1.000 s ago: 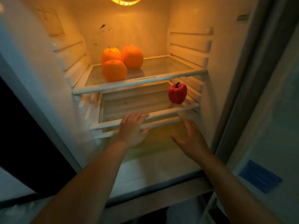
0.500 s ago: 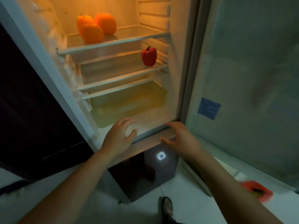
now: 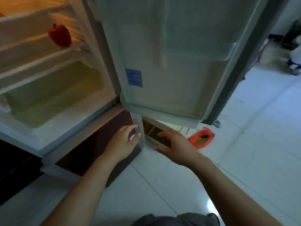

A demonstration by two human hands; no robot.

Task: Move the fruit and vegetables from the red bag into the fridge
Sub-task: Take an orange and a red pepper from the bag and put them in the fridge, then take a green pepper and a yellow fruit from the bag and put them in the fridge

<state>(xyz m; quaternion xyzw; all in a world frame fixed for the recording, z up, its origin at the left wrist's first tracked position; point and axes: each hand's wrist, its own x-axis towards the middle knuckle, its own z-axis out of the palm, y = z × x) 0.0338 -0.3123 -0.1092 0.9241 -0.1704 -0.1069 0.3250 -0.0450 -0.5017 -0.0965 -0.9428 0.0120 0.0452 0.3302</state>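
Both hands are held empty above the floor (image 3: pixel 162 185), the left hand (image 3: pixel 123 144) with fingers loosely curled, the right hand (image 3: pixel 175 146) with fingers spread. The red bag (image 3: pixel 202 137) is seen right of them, something green inside; a red pepper (image 3: pixel 60 35) is placed on a fridge shelf (image 3: pixel 32 46), far left

I'm looking into a home kitchen, an open fridge (image 3: pixel 53 88) lit warm inside with white shelves, a red pepper (image 3: pixel 60 36) at the right end of one shelf, the fridge door (image 3: pixel 179 62) swung wide, pale glossy floor tiles (image 3: pixel 260 128) beyond.
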